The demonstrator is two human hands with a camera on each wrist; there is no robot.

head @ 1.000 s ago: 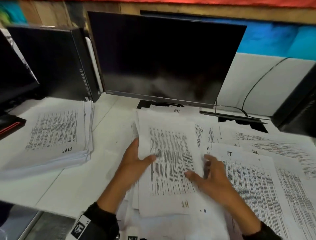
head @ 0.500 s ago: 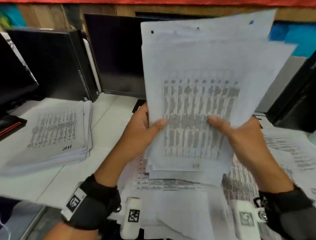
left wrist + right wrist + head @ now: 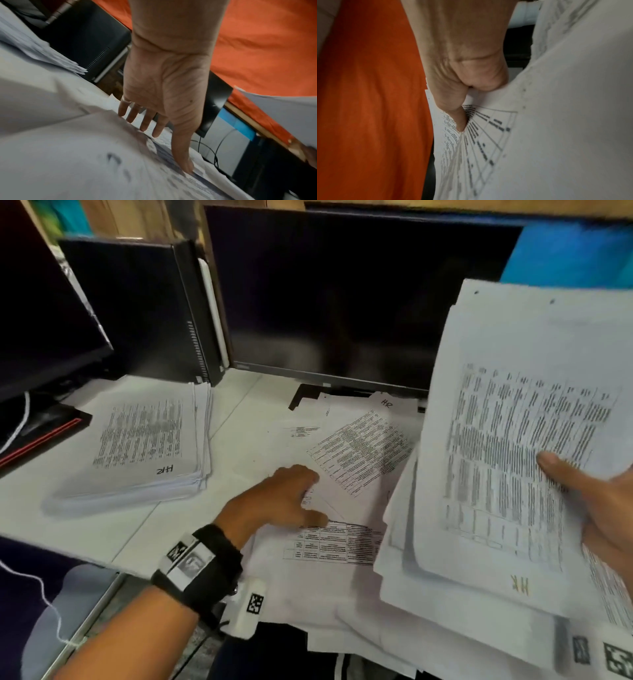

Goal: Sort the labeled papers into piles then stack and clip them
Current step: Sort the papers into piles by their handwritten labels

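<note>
Sorting partly done: one HR pile laid down, a second batch lifted, loose sheets left.

Head view: a batch (image 3: 507, 460) marked HR is gripped by the right hand (image 3: 596, 501), thumb on top, raised right of the left hand (image 3: 274, 501), which is spread flat on the loose sheets (image 3: 356, 453); a squared HR pile (image 3: 137, 440) is seen well left of both hands. Left wrist view: straight fingers (image 3: 145, 120) are pressed on the sheets. Right wrist view: the batch is pinched under the thumb. No clip is seen; further sorting, stacking and clipping are judged outstanding.
</note>
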